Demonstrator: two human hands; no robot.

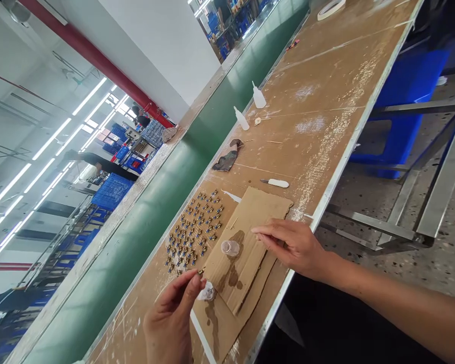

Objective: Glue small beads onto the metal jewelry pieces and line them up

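My left hand (172, 316) is low in the view, thumb and forefinger pinched on one small brass-and-blue part (201, 272) above the bench. My right hand (293, 246) rests over a stained piece of cardboard (246, 242), fingers pressed together and pointing left; something thin may be pinched in them, but I cannot make it out. A small clear cap (230, 247) lies on the cardboard just left of those fingertips. Another clear lump (208, 291) sits beside my left thumb. Several small brass-and-blue parts (194, 227) stand in rows left of the cardboard.
The brown workbench (318, 106) runs away beside a green conveyor belt (167, 202). On it lie a white-handled knife (276, 183), a dark rag (227, 159), two white squeeze bottles (241, 119), and a tape roll (330, 9). Blue crates (405, 116) stand on the floor at right.
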